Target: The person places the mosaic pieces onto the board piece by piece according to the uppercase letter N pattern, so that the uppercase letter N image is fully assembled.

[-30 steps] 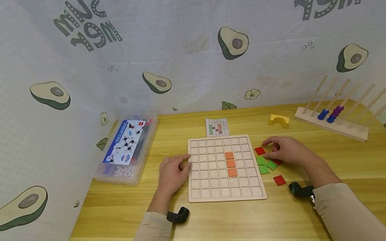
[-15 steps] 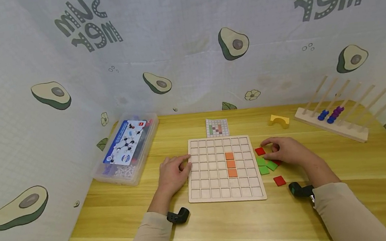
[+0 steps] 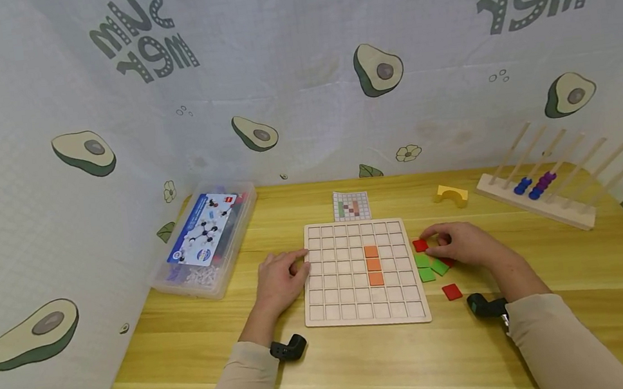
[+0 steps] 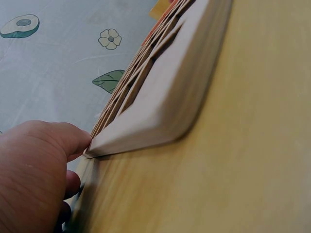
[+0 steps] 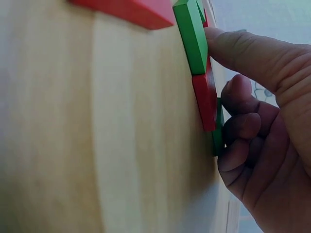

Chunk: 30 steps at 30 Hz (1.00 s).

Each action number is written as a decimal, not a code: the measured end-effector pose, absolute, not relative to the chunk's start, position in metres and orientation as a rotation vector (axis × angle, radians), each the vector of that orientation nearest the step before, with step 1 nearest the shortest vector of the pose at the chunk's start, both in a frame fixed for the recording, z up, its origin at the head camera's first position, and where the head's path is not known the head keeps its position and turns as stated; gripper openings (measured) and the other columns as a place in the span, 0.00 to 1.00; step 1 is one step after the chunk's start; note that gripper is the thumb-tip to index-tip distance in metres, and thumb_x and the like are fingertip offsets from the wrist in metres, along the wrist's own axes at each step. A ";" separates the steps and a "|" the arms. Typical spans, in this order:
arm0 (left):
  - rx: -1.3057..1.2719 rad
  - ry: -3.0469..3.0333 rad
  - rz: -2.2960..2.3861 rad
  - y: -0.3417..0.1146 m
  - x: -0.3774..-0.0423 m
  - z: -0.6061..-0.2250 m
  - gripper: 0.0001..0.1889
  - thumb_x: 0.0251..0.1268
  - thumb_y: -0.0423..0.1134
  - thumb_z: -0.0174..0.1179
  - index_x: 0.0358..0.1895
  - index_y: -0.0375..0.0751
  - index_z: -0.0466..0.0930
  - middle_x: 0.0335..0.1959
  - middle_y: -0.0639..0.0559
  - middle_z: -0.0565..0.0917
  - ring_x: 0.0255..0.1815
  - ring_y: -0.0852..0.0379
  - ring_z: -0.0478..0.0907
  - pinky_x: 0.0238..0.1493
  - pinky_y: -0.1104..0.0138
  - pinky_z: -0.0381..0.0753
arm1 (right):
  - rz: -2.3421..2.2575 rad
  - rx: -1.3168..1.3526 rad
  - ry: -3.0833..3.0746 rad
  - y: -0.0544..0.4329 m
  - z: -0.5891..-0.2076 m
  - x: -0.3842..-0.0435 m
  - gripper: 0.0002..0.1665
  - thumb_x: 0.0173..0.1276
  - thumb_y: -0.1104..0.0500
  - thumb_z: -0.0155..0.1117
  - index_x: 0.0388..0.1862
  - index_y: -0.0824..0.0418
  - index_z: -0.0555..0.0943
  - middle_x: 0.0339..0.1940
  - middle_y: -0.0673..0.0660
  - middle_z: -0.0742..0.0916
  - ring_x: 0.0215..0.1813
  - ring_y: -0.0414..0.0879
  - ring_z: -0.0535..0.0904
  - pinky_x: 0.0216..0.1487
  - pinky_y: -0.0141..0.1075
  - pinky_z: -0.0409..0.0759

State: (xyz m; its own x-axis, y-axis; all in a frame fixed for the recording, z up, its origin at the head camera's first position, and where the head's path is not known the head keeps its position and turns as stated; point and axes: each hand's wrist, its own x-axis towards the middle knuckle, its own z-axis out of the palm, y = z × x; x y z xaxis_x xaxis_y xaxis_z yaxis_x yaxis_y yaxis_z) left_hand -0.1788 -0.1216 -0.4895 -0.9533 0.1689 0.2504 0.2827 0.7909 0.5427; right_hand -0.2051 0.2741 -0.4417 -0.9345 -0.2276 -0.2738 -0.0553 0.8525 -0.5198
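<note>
A square wooden grid board (image 3: pixel 369 320) lies mid-table with three orange tiles (image 3: pixel 373 265) in one column. At its left edge rests my left hand (image 3: pixel 280 282), thumb and index fingertip at the rim. The left wrist view has that hand (image 4: pixel 39 170) by the board's corner. Over a small pile right of the board, my right hand (image 3: pixel 463 244) spreads thumb and index finger. Its index fingertip is at a red tile (image 3: pixel 419 247), its thumb beside green tiles (image 3: pixel 423 261). In the right wrist view the thumb touches a green tile (image 5: pixel 192 41), other fingers bent.
A small printed pattern card (image 3: pixel 351 206) lies behind the board. One red tile (image 3: pixel 452 292) sits apart, nearer me. A yellow arch block (image 3: pixel 451 194) and a wooden peg rack with beads (image 3: pixel 540 200) stand back right. A lidded plastic box (image 3: pixel 203 240) is at left.
My right index fingertip has shifted slightly left over the red tile. The left hand, the board and the orange tiles stay in place.
</note>
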 end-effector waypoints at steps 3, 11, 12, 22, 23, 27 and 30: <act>-0.350 -2.805 -0.891 -0.122 -0.179 -0.490 0.17 0.72 0.48 0.62 0.61 0.56 0.85 0.21 0.61 0.73 0.32 0.58 0.66 0.43 0.61 0.60 | -0.741 -0.215 2.700 0.274 -0.442 -0.206 0.21 0.71 0.49 0.68 0.58 0.57 0.82 0.32 0.54 0.75 0.32 0.47 0.70 0.34 0.39 0.65; -0.347 -2.810 -0.900 -0.121 -0.178 -0.488 0.17 0.73 0.48 0.62 0.61 0.55 0.85 0.22 0.61 0.73 0.33 0.57 0.66 0.44 0.61 0.60 | -0.737 -0.207 2.707 0.275 -0.442 -0.205 0.20 0.71 0.49 0.68 0.56 0.59 0.81 0.32 0.54 0.75 0.33 0.47 0.71 0.34 0.39 0.66; -0.345 -2.810 -0.900 -0.121 -0.178 -0.488 0.17 0.72 0.48 0.62 0.61 0.55 0.85 0.21 0.60 0.73 0.33 0.58 0.66 0.44 0.61 0.60 | -0.737 -0.205 2.706 0.274 -0.442 -0.205 0.20 0.71 0.49 0.68 0.56 0.59 0.81 0.32 0.54 0.75 0.33 0.47 0.71 0.35 0.39 0.66; -0.344 -2.801 -0.914 -0.120 -0.175 -0.484 0.17 0.71 0.47 0.63 0.60 0.53 0.86 0.21 0.60 0.73 0.33 0.57 0.65 0.42 0.62 0.59 | -0.762 -0.209 2.706 0.272 -0.435 -0.195 0.20 0.72 0.47 0.68 0.54 0.59 0.81 0.30 0.53 0.76 0.31 0.47 0.71 0.32 0.37 0.67; -0.343 -2.803 -0.913 -0.120 -0.175 -0.484 0.17 0.71 0.47 0.63 0.60 0.54 0.86 0.21 0.60 0.73 0.33 0.57 0.65 0.42 0.62 0.59 | -0.771 -0.217 2.706 0.272 -0.434 -0.194 0.20 0.72 0.48 0.68 0.54 0.59 0.81 0.30 0.53 0.76 0.30 0.47 0.71 0.32 0.37 0.67; -0.341 -2.804 -0.910 -0.120 -0.176 -0.484 0.17 0.71 0.47 0.63 0.60 0.54 0.86 0.21 0.60 0.73 0.32 0.57 0.65 0.42 0.62 0.59 | -0.784 -0.242 2.711 0.269 -0.432 -0.189 0.20 0.72 0.48 0.68 0.55 0.58 0.81 0.30 0.53 0.76 0.30 0.46 0.71 0.31 0.36 0.68; -0.342 -2.802 -0.909 -0.121 -0.176 -0.485 0.17 0.71 0.47 0.63 0.60 0.54 0.86 0.21 0.60 0.73 0.32 0.57 0.65 0.42 0.62 0.59 | -0.788 -0.261 2.714 0.265 -0.430 -0.186 0.20 0.71 0.48 0.68 0.55 0.58 0.81 0.30 0.53 0.76 0.30 0.46 0.71 0.30 0.36 0.67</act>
